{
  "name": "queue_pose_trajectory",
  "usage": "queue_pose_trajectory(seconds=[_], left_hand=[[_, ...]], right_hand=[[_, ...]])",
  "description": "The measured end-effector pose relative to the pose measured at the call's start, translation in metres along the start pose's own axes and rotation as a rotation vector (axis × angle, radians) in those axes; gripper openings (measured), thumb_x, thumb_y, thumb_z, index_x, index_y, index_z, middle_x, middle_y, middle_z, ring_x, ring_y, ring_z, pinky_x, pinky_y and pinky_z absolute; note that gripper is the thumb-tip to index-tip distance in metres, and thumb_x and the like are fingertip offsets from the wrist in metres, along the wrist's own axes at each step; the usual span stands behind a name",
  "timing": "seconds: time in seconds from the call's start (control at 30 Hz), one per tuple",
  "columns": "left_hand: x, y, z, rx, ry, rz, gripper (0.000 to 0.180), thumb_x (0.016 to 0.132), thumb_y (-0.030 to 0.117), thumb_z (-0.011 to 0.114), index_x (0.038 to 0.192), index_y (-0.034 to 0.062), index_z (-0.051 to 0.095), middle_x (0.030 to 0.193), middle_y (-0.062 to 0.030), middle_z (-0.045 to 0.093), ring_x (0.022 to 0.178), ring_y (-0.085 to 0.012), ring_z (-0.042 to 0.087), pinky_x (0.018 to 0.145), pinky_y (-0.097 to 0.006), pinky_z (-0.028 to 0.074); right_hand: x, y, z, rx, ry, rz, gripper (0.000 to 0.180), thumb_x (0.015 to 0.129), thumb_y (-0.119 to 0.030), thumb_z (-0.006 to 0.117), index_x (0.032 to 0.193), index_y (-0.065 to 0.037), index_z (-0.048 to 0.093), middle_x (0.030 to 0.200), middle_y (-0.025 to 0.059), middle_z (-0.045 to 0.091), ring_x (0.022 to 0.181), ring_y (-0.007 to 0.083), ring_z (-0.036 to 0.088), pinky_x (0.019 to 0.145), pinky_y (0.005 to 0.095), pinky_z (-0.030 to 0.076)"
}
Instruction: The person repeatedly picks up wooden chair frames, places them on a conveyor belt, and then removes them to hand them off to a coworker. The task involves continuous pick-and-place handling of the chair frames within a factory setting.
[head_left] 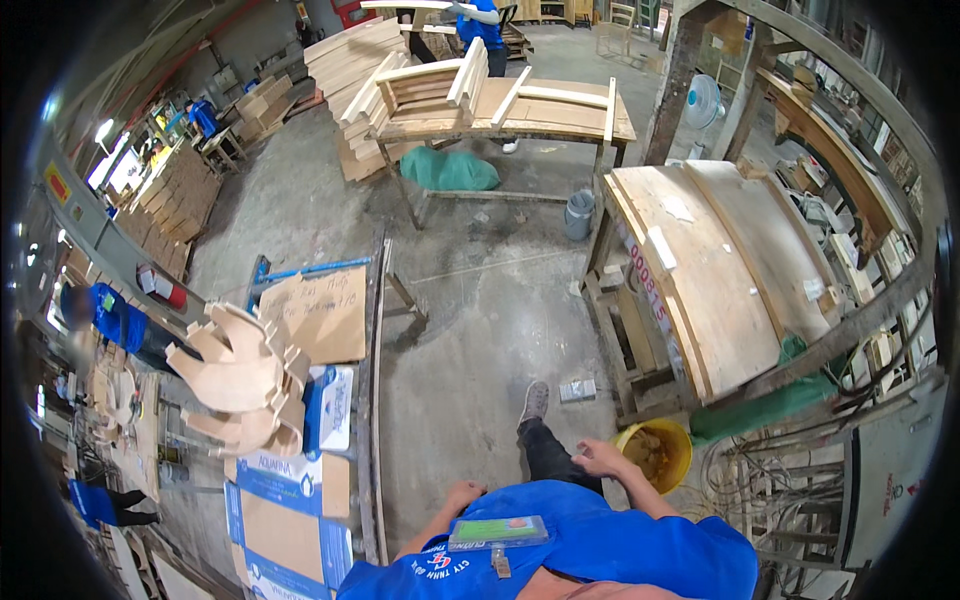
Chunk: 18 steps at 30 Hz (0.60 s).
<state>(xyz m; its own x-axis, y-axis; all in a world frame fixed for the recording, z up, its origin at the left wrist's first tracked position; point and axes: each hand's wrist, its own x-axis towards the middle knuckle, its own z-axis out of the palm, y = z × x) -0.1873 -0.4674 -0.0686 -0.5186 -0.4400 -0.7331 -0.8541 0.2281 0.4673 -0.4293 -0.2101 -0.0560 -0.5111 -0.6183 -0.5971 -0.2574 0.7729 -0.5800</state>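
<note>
My left hand [464, 494] hangs low beside my body, to the right of a metal-edged stand [375, 400]. Its fingers are mostly hidden, and nothing shows in it. In front of my right hip, my right hand [602, 458] has loosely bent fingers with a gap between them and no object in it. Nearest to that hand is a yellow bucket [682, 432] with brownish contents. On the stand, curved light-wood pieces [245, 365] are stacked next to a brown cardboard sheet [318, 315] and blue-and-white flattened boxes [285, 530].
Ahead, a wooden workbench [460, 125] carries chair-like wood frames; a green sack [448, 170] lies below. A grey bucket [579, 215] stands near its leg. At right is a plywood-topped table [690, 260]. A small pale block [577, 390] lies on the floor. Co-workers in blue stand farther off.
</note>
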Motion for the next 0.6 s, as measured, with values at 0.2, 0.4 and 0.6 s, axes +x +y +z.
queue_pose_trajectory(seconds=[0.2, 0.4, 0.6], left_hand=[[0.125, 0.118, -0.089, -0.034, -0.073, -0.082, 0.038, 0.087, 0.041, 0.069, 0.097, 0.0052, 0.079, 0.086, -0.0165, 0.077, 0.082, -0.0271, 0.073, 0.076, -0.042, 0.056], [0.217, 0.235, -0.205, -0.339, 0.472, 0.193, 0.039, 0.088, 0.036, 0.070, 0.113, 0.0057, 0.075, 0.093, -0.0147, 0.078, 0.092, -0.0265, 0.075, 0.083, -0.041, 0.057], [0.258, 0.265, -0.242, -0.322, 0.351, 0.053, 0.034, 0.089, 0.034, 0.070, 0.107, 0.0069, 0.077, 0.091, -0.0125, 0.078, 0.082, -0.0214, 0.074, 0.075, -0.037, 0.057]], right_hand=[[0.126, -0.016, -0.076, -0.018, 0.030, -0.010, 0.053, 0.091, -0.044, 0.070, 0.130, -0.008, 0.066, 0.115, 0.0182, 0.074, 0.111, 0.0378, 0.069, 0.098, 0.0449, 0.053], [0.215, -0.041, -0.207, 0.014, 0.208, 0.059, 0.049, 0.091, -0.040, 0.070, 0.126, -0.007, 0.066, 0.113, 0.0190, 0.074, 0.109, 0.0368, 0.069, 0.095, 0.0444, 0.054], [0.300, -0.071, -0.293, 0.040, 0.306, -0.005, 0.047, 0.091, -0.038, 0.071, 0.126, -0.006, 0.067, 0.109, 0.0179, 0.074, 0.106, 0.0350, 0.071, 0.094, 0.0432, 0.054]])
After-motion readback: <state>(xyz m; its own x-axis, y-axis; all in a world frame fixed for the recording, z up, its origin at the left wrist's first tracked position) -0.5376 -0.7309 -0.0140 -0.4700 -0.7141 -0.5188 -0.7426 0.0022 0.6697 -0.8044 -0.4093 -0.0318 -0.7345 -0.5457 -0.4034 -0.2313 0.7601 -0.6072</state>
